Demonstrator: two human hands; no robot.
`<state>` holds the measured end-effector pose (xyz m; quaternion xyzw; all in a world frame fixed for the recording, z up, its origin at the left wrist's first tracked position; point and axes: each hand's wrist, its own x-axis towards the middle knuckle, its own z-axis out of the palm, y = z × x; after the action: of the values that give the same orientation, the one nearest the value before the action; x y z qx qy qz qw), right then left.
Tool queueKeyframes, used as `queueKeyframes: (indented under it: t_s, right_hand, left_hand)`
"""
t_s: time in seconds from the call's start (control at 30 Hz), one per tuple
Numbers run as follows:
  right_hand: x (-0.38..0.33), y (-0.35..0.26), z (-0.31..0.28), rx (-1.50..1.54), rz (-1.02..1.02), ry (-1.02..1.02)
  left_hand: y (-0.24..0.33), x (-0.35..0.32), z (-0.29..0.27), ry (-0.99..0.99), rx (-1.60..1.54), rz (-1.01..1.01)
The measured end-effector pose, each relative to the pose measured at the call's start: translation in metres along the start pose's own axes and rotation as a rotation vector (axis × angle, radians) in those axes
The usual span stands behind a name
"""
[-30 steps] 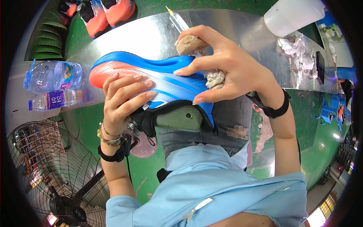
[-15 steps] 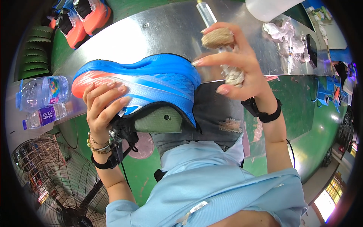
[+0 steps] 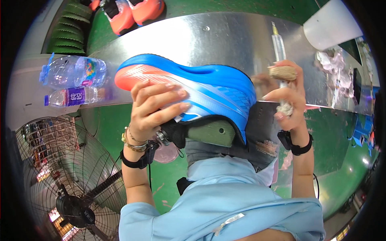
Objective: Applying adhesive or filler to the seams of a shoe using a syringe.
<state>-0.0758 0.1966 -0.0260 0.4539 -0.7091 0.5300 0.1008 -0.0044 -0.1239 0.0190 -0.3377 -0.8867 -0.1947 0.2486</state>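
A running shoe (image 3: 217, 88) with a blue sole and a coral-to-white-and-blue upper lies on its side, sole facing away from me. Inside its opening sits a green shoe last (image 3: 211, 133). My left hand (image 3: 155, 106) grips the upper near the toe and tongue, fingers spread across it. Just right of the heel, my right hand (image 3: 293, 96) holds a clear syringe (image 3: 278, 47), its yellow tip pointing away. A tan block (image 3: 283, 73) is held in the same fingers, and a crumpled whitish wad (image 3: 285, 109) shows by the thumb.
Beneath the shoe runs a shiny metal bench (image 3: 177, 38). Plastic bottles (image 3: 74, 72) lie at its left; a white bucket (image 3: 331, 26) and crumpled tissue (image 3: 333, 66) are at the right. Coral shoes (image 3: 120, 18) stand beyond. A caged fan (image 3: 76, 205) is at lower left.
The whole view has shifted, so most things sit farther right. Shoe and right hand have come slightly nearer to me, and the syringe is more upright in the picture. Both grips persist.
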Motion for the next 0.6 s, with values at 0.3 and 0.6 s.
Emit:
queueKeyframes:
  t_s: [0.3,0.6]
  right_hand:
    - [-0.008,0.006,0.000,0.073,0.232,0.144]
    - [-0.004,0.004,-0.005,0.045,0.280,0.194]
  left_hand:
    - [-0.015,0.003,-0.009,0.095,-0.060,-0.135]
    - [-0.202,0.055,-0.034,0.896,0.266,-0.869]
